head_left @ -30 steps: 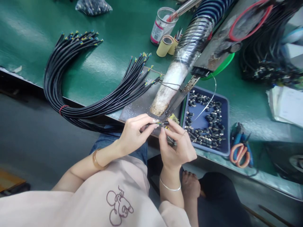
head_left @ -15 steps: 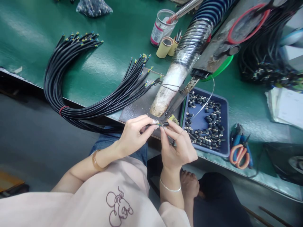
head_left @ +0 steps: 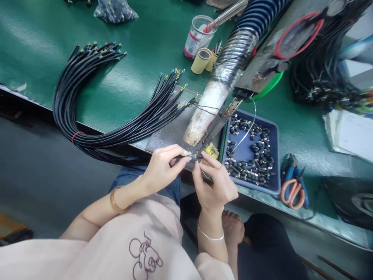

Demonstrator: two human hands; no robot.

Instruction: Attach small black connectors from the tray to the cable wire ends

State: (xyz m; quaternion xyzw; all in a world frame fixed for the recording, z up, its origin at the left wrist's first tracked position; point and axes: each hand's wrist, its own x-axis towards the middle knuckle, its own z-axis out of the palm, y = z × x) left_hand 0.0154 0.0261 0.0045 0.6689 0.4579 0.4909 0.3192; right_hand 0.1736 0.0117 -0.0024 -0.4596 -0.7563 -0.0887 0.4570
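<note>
My left hand (head_left: pixel 164 165) pinches the end of a black cable between thumb and fingertips, and its thin coloured wires (head_left: pixel 192 156) show past the fingers. At those wires sits a small black connector (head_left: pixel 199 156), held in the fingertips of my right hand (head_left: pixel 215 179). Just above the connector is the narrow tip of a long metal soldering tool (head_left: pixel 217 126), fixed to a stand; whether they touch I cannot tell. A bundle of black cables (head_left: pixel 116 138), tied with a red band, lies to the left with stripped ends. Connectors fill much of a blue tray (head_left: pixel 276 155) to the right.
A foil-wrapped extraction hose (head_left: pixel 208 101) hangs over a dark metal plate (head_left: pixel 159 142). Behind stand a plastic cup (head_left: pixel 194 41) and small yellow pots (head_left: pixel 201 62). Orange-handled scissors (head_left: pixel 292 193) and papers (head_left: pixel 349 130) lie right. A yellow lump (head_left: pixel 211 150) sits near my right fingers.
Both hands have drawn slightly down and left with the cable end and connector, showing more of the yellow lump. The whole view has shifted a little.
</note>
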